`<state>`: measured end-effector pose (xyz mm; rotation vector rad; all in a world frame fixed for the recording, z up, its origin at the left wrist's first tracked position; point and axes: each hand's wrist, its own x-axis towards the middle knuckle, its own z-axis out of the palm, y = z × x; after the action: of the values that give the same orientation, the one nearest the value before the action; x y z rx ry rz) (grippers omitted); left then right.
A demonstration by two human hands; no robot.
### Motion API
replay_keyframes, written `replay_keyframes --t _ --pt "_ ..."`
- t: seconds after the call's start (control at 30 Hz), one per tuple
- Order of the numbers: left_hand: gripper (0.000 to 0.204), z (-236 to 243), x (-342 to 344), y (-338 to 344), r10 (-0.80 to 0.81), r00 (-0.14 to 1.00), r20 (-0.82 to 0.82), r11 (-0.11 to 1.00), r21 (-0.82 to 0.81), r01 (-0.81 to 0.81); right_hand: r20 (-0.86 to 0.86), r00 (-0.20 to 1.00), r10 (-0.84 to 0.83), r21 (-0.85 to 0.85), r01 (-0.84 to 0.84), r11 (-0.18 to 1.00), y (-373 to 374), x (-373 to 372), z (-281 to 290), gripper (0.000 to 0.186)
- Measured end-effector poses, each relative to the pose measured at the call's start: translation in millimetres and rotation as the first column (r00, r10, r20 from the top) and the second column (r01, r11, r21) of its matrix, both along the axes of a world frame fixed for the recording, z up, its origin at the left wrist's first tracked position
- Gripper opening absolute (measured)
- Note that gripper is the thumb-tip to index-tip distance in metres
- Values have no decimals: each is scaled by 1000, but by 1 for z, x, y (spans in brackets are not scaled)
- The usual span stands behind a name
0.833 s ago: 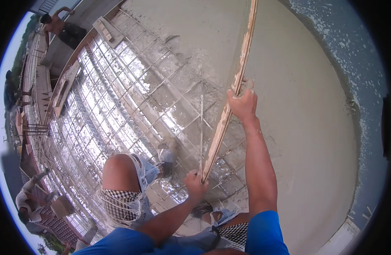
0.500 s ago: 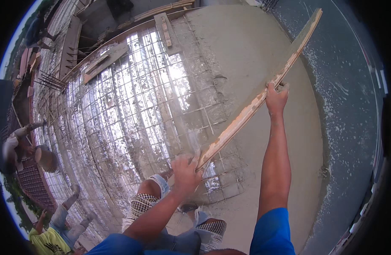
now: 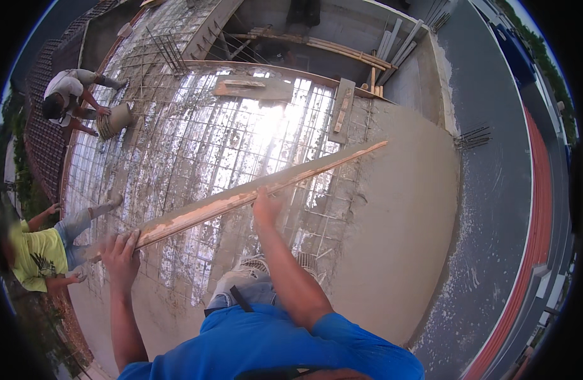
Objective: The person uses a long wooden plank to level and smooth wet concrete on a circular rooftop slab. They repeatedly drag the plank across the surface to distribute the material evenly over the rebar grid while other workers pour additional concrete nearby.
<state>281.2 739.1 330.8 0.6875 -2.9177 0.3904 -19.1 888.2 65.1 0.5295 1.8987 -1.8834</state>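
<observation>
My left hand (image 3: pixel 120 253) grips the near, lower-left end of a long concrete-smeared wooden board (image 3: pixel 323 163), fingers curled over it. My right hand (image 3: pixel 266 206) holds the same board nearer its middle. The board slants up to the right, held above a steel rebar grid (image 3: pixel 187 126) on shiny ribbed metal decking. Smooth wet concrete (image 3: pixel 402 196) covers the area to my right and below. My jeans-clad legs show beneath my arms.
A worker in grey (image 3: pixel 66 95) bends with a bucket (image 3: pixel 118 119); another in yellow (image 3: pixel 38 259) is at lower left. Short planks (image 3: pixel 342 111) lie at the far edge, before a recess with poles (image 3: pixel 316 44). Rebar stubs (image 3: pixel 472 136) jut by a grey ledge (image 3: pixel 494 190).
The board and both hands have swung leftward, and the board now lies flatter across the view over the grid. The view has turned, bringing both co-workers and the far recess further in.
</observation>
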Motion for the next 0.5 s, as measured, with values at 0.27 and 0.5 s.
replay_keyframes --t 0.27,0.5 --pt "35 222 -89 -53 34 994 100 920 -392 7 391 838 380 -578 -97 810 -93 -24 107 27" --pt "13 236 -261 -115 -31 967 253 944 -311 112 252 585 771 -518 -591 618 -89 -170 93 29"
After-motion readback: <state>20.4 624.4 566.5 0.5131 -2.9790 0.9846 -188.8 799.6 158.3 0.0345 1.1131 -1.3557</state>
